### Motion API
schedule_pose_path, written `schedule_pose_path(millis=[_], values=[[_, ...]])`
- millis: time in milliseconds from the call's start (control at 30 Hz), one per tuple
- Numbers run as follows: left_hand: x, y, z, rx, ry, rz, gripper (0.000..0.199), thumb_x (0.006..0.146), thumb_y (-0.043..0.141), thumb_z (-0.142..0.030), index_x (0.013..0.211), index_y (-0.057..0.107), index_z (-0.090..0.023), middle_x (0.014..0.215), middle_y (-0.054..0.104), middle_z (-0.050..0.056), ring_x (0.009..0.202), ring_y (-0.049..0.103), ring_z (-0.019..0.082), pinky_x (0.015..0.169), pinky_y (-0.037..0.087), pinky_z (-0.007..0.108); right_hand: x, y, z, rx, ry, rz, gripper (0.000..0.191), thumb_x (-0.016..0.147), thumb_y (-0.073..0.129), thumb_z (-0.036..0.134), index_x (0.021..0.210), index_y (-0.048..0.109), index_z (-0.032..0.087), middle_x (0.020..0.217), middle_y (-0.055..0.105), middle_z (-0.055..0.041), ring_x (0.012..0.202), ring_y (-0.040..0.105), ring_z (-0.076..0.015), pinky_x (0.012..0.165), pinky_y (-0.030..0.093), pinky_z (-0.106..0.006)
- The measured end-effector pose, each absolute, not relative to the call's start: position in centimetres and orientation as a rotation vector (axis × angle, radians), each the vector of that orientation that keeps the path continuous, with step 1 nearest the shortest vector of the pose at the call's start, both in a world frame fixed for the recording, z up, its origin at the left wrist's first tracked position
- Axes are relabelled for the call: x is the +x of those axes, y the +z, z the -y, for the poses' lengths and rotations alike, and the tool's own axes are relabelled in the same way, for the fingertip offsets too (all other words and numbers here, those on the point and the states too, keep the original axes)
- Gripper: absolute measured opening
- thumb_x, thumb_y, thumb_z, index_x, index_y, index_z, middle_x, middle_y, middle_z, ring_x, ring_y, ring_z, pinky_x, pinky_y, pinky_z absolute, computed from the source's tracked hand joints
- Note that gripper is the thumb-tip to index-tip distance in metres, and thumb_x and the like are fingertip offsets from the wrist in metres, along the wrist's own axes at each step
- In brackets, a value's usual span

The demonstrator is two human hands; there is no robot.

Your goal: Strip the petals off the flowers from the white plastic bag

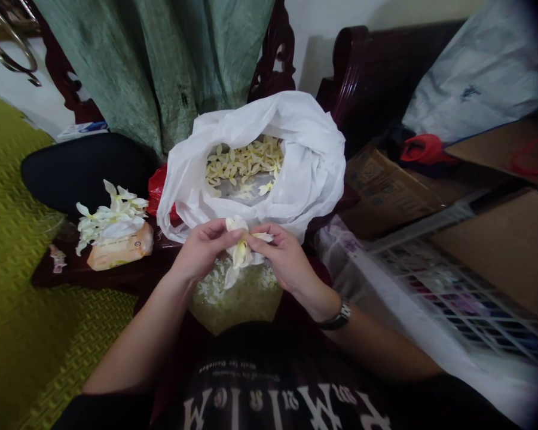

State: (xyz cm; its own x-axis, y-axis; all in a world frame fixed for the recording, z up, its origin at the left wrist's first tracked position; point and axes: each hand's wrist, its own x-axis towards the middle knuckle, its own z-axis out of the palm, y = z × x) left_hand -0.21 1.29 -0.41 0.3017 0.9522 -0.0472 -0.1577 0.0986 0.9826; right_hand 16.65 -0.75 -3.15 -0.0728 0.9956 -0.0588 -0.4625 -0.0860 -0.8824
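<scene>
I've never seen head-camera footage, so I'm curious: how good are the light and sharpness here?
Head view: lighting looks dim, the white bag being among the brightest areas; head view: the flower in the fingers reads fairly clearly, while the wire rack at right looks soft; head view: the far right corners darken, and the shirt lettering looks stretched.

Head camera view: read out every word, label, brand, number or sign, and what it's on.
Nothing reads reliably.
Black shirt: large pale letters and smaller lines, too distorted to quote.
Orange packet: print too small.
Cardboard box: printed marks, too blurred.
Silvery bag: dark mark, unreadable.
</scene>
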Motion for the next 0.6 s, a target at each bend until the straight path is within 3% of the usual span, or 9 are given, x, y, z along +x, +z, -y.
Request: schedule_pose_path(millis=[133,300,433,600], values=[[-0.17,-1.03,-1.23,1.252,1.096,-0.92,0.025,0.079,0.082,-0.037,0.077,0.07,-0.014,0.063,0.057,-0.004,0.053,0.045,0.005,0.05,0.034,0.017,16.72,-2.99,0.97,-0.88,1.496,0.837,0.028,0.065,0.091,0.037,0.077,0.072,0.021,0.066,0.069,0.0039,0.059,0.06,-0.0093,0.059,0.048,-0.022],[0.26,-1.33,-1.27,1.286,1.103,-0.927,0.026,0.077,0.084,-0.037,0.083,0.071,-0.015,0.075,0.068,-0.001,0.065,0.057,0.009,0.062,0.046,0.021,17.0,-3.46,0.78,-0.947,1.409,0.907,0.027,0.068,0.088,0.041,0.084,0.079,0.022,0.071,0.073,0.001,0.061,0.063,-0.0126,0.059,0.052,-0.026],[0.6,-0.99,-1.2,1.287,1.13,-0.961,0.029,0.075,0.085,-0.038,0.078,0.066,-0.016,0.07,0.065,-0.003,0.063,0.055,0.008,0.061,0.044,0.02,17.28,-3.49,0.59,-0.932,1.426,0.909,0.029,0.068,0.088,0.041,0.09,0.079,0.024,0.075,0.074,0.0011,0.064,0.066,-0.0133,0.064,0.055,-0.028],[0.66,-0.4,-1.08,1.355,1.13,-1.006,0.03,0.074,0.085,-0.041,0.081,0.073,-0.015,0.072,0.068,0.0,0.064,0.057,0.01,0.061,0.046,0.021,17.58,-2.88,0.52,-0.867,1.542,1.051,0.029,0.071,0.087,0.043,0.09,0.078,0.024,0.077,0.074,0.0008,0.067,0.066,-0.0133,0.068,0.055,-0.027]])
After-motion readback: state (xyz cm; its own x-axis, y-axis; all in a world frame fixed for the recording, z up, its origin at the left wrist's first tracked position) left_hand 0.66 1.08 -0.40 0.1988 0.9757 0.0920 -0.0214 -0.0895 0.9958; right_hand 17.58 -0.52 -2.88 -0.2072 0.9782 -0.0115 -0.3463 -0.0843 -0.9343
